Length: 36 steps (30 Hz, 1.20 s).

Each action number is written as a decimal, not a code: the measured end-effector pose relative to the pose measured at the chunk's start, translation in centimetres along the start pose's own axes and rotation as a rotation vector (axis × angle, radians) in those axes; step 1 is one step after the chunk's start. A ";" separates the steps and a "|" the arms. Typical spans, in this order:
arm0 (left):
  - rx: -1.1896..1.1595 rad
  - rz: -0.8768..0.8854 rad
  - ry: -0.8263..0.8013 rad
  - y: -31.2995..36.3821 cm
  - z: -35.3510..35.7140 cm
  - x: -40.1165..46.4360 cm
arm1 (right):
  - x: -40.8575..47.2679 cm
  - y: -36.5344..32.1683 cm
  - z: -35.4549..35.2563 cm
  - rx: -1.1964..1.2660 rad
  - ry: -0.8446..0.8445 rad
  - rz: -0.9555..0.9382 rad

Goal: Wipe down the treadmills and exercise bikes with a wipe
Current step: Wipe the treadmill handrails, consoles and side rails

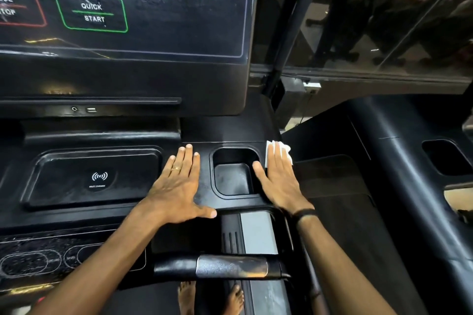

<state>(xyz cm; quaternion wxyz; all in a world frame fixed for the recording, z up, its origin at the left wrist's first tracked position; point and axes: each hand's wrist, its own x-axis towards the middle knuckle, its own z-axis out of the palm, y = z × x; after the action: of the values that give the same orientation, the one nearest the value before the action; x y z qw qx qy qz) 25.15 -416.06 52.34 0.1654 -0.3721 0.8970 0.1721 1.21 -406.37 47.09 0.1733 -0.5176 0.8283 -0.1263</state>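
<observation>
Wipe [279, 152] lies white and crumpled under the right hand [277, 181], mostly hidden by the straight fingers pressing it flat on the treadmill console's [225, 130] right edge, beside the cup holder [234, 174]. Left hand [176, 184] rests flat on the console, fingers extended, a ring on one, holding nothing, between the cup holder and the wireless charging tray [94, 176]. Above, the control panel [122, 7] is cut off at left and top; its buttons below are blurred.
</observation>
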 end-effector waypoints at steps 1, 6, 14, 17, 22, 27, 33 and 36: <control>-0.002 0.000 -0.006 0.0 0.0 0.0 | 0.0 -0.3 0.0 -0.037 0.003 -0.027; -0.002 -0.002 0.001 -0.1 0.1 0.1 | -9.6 0.0 -0.2 -0.070 -0.023 -0.223; -0.008 0.003 -0.016 0.0 0.1 0.3 | -4.2 0.3 0.3 -0.098 -0.020 -0.132; -0.009 -0.003 -0.021 0.0 0.1 0.2 | 3.3 -0.4 -0.1 -0.096 -0.012 -0.093; -0.007 -0.003 -0.021 -0.1 0.1 0.2 | 1.4 -0.2 -0.2 -0.074 -0.020 -0.179; -0.007 -0.008 -0.027 -0.1 0.1 0.4 | -8.6 0.3 0.4 -0.076 -0.009 -0.300; -0.006 -0.008 -0.030 -0.1 0.1 0.4 | -9.1 -0.8 0.2 -0.171 -0.088 -0.382; 0.004 -0.012 -0.028 -0.1 0.1 0.3 | -5.7 -2.0 0.2 -0.301 -0.120 -0.425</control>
<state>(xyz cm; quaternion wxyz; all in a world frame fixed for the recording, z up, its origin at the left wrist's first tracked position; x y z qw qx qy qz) 25.01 -416.27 52.11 0.1798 -0.3745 0.8927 0.1746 5.23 -402.12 48.55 0.1129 -0.7063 0.6988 -0.0040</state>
